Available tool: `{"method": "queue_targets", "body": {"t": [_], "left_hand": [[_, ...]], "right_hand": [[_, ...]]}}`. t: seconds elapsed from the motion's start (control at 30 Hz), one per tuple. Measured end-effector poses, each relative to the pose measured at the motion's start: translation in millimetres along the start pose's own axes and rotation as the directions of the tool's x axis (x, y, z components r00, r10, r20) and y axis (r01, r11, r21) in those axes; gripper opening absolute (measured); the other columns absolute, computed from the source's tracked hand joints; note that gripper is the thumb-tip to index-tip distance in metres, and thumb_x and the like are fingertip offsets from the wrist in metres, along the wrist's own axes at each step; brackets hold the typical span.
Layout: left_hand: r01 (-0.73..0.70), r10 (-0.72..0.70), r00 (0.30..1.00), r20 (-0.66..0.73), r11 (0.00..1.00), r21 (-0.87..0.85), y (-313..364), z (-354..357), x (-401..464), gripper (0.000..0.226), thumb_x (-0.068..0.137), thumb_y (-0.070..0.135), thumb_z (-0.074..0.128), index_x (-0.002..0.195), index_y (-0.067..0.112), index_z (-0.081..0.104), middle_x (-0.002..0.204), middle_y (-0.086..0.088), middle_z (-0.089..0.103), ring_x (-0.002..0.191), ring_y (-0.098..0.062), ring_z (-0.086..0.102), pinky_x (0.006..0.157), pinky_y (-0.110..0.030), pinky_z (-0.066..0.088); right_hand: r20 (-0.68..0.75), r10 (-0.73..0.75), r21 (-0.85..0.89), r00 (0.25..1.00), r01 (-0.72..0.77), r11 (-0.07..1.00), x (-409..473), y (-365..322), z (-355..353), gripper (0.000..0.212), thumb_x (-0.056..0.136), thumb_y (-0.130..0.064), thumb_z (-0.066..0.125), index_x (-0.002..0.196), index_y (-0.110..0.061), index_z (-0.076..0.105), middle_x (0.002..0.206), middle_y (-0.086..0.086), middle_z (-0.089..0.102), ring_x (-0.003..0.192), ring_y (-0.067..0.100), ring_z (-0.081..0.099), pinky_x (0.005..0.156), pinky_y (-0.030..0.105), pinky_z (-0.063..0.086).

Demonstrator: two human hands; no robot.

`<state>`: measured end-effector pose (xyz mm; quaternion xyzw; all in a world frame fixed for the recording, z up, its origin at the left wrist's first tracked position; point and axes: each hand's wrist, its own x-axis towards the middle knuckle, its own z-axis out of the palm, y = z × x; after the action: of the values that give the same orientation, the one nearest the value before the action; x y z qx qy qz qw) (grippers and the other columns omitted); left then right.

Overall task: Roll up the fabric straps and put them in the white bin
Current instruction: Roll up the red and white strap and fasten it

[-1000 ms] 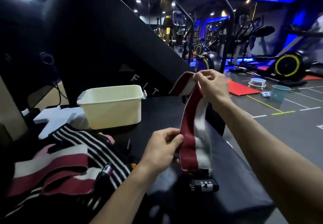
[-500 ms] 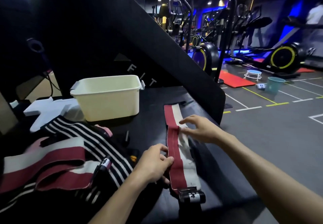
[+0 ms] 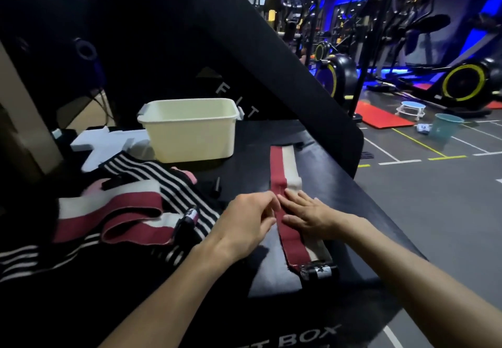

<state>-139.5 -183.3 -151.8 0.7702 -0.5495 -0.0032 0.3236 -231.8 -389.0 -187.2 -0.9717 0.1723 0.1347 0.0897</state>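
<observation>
Now meeting at mid-strap, left hand (image 3: 245, 221) slid up beside right hand (image 3: 307, 213). Both grips flat, pressing red-and-white strap (image 3: 285, 168) onto black surface (image 3: 320, 163), right of white bin (image 3: 190, 130).

White letters "F I T" run down the slanted black padded panel (image 3: 225, 103) behind the bin. "BOX" shows on the black padded surface's near front edge (image 3: 307, 339), with partly cut-off letters before it.

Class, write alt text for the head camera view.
Both hands, left hand and right hand, press a red-and-white fabric strap flat on a black padded surface. A white plastic bin stands behind.
</observation>
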Motion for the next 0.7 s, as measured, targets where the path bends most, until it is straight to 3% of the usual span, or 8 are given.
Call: {"method": "queue_targets", "body": {"t": [0.13,0.2,0.3,0.47,0.53,0.6,0.7], "left_hand": [[-0.076,0.087,0.988,-0.127,0.993,0.092,-17.5,-39.7,-29.2,0.014,0.091,0.014,0.068,0.098,0.026,0.068,0.096,0.008,0.068,0.094,-0.016,0.061,0.085,-0.036,0.051],[-0.057,0.088,0.976,-0.201,0.986,0.154,-33.2,-63.4,-49.1,0.013,0.089,0.014,0.07,0.096,0.025,0.069,0.095,0.009,0.068,0.094,-0.017,0.059,0.085,-0.034,0.048],[0.048,0.022,0.952,-0.306,0.974,0.221,-65.3,-100.5,-79.9,0.015,0.087,0.013,0.074,0.094,0.026,0.071,0.097,0.012,0.068,0.097,-0.016,0.058,0.088,-0.037,0.049],[0.285,-0.106,0.873,-0.476,0.903,0.322,-116.0,-152.2,-121.6,0.024,0.088,0.016,0.074,0.11,0.024,0.072,0.113,0.009,0.063,0.11,-0.017,0.053,0.102,-0.036,0.044],[0.375,-0.223,0.883,-0.412,0.864,0.336,-130.7,-167.5,-132.8,0.038,0.088,0.018,0.073,0.124,0.027,0.066,0.126,0.011,0.06,0.116,-0.018,0.052,0.103,-0.035,0.041],[0.447,-0.374,0.894,-0.246,0.785,0.428,-143.6,-176.1,-141.9,0.055,0.089,0.028,0.071,0.14,0.033,0.054,0.14,0.013,0.051,0.125,-0.019,0.049,0.106,-0.035,0.038],[0.504,-0.486,0.856,-0.174,0.713,0.486,-158.6,-177.9,-153.1,0.067,0.084,0.042,0.073,0.145,0.038,0.046,0.149,0.016,0.041,0.136,-0.017,0.041,0.112,-0.036,0.035]], "right_hand": [[0.037,0.049,-0.033,0.998,-0.048,0.998,6.4,-5.6,-15.2,0.069,0.106,-0.052,0.038,0.163,-0.032,0.005,0.171,-0.004,-0.006,0.158,0.024,-0.004,0.123,0.054,0.008],[-0.035,0.024,-0.079,0.999,-0.027,0.997,3.7,-18.6,-29.6,0.066,0.104,-0.049,0.048,0.16,-0.023,0.028,0.17,0.001,0.017,0.157,0.023,0.013,0.121,0.051,0.02],[-0.247,-0.121,0.004,0.961,0.126,0.992,-0.6,-59.8,-50.8,0.052,0.1,-0.041,0.059,0.144,-0.013,0.053,0.15,0.008,0.052,0.139,0.026,0.047,0.108,0.032,0.035],[-0.403,-0.321,0.094,0.857,0.388,0.917,-1.1,-158.3,-64.9,0.043,0.096,-0.037,0.067,0.135,-0.02,0.062,0.134,0.003,0.064,0.124,0.023,0.059,0.104,0.035,0.046],[-0.405,-0.374,0.106,0.834,0.449,0.887,0.1,-191.9,-63.5,0.047,0.094,-0.041,0.069,0.136,-0.021,0.06,0.135,0.002,0.064,0.125,0.022,0.058,0.103,0.031,0.046],[-0.376,-0.422,0.092,0.825,0.487,0.869,3.6,-215.2,-55.7,0.055,0.091,-0.049,0.07,0.137,-0.022,0.058,0.138,0.002,0.061,0.128,0.021,0.055,0.101,0.026,0.044],[-0.26,-0.455,-0.009,0.852,0.469,0.883,14.7,-233.7,-33.3,0.069,0.082,-0.059,0.074,0.137,-0.023,0.054,0.131,0.001,0.058,0.122,0.025,0.056,0.098,0.038,0.048]]}}
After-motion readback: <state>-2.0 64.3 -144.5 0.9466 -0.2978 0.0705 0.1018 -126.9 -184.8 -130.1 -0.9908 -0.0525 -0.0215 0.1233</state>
